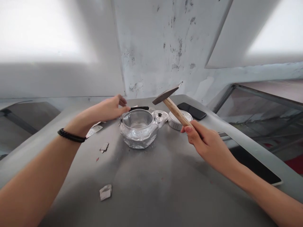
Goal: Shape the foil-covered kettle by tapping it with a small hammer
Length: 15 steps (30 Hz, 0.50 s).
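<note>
A shiny aluminium pot (139, 128) with no lid stands in the middle of the grey metal table (165, 183). My left hand (111, 108) reaches to its far left rim, fingers curled by the black handle (139, 108); what they grip is hidden. A black bead bracelet (71, 136) is on that wrist. My right hand (203, 140) is closed round the wooden shaft of a hammer (169, 96). The hammer's metal head is raised above and just right of the pot.
Behind the pot lie its lid (161, 116), a round white tin (176, 121) and a dark phone (192, 111). Small scraps (105, 192) and a paper piece (94, 130) lie on the table's left half. A stained white wall rises behind; glass panels flank the table.
</note>
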Available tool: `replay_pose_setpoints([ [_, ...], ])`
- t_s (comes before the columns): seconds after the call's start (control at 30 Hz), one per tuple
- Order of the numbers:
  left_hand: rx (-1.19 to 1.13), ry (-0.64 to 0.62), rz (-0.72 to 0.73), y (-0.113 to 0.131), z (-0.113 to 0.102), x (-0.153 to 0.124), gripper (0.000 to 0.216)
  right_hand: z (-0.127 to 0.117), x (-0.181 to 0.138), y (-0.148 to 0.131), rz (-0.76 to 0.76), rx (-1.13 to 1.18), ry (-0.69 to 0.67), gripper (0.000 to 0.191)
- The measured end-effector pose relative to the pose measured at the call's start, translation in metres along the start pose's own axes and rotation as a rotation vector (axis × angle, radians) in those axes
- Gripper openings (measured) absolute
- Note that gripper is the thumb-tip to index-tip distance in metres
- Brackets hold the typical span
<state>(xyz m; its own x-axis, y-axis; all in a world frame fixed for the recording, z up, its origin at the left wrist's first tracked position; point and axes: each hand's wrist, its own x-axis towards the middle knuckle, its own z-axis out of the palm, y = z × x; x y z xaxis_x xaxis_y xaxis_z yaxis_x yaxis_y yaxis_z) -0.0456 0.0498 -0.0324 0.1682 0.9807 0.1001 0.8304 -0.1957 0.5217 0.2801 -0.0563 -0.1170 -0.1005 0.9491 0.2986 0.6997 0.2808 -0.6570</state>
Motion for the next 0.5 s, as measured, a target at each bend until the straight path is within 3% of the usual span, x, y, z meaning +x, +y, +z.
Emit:
replay_pose_setpoints([
  [0.07, -0.124, -0.165, -0.059, -0.006, 0.002, 0.002, 0.041, 0.003, -0.001, 0.003, -0.034, -0.033, -0.036, 0.047],
  [0.13, -0.201, -0.241, -0.066, -0.005, 0.003, 0.001, 0.044, 0.006, -0.002, 0.005, -0.06, -0.056, -0.082, 0.047],
  [0.3, -0.082, -0.407, -0.069, 0.006, 0.0, -0.006, 0.067, 0.009, -0.002, 0.007, -0.083, -0.117, -0.172, 0.046],
  [0.5, -0.077, -0.443, -0.009, 0.011, 0.006, -0.006, 0.067, 0.008, 0.0, 0.009, -0.086, -0.231, -0.235, 0.046],
])
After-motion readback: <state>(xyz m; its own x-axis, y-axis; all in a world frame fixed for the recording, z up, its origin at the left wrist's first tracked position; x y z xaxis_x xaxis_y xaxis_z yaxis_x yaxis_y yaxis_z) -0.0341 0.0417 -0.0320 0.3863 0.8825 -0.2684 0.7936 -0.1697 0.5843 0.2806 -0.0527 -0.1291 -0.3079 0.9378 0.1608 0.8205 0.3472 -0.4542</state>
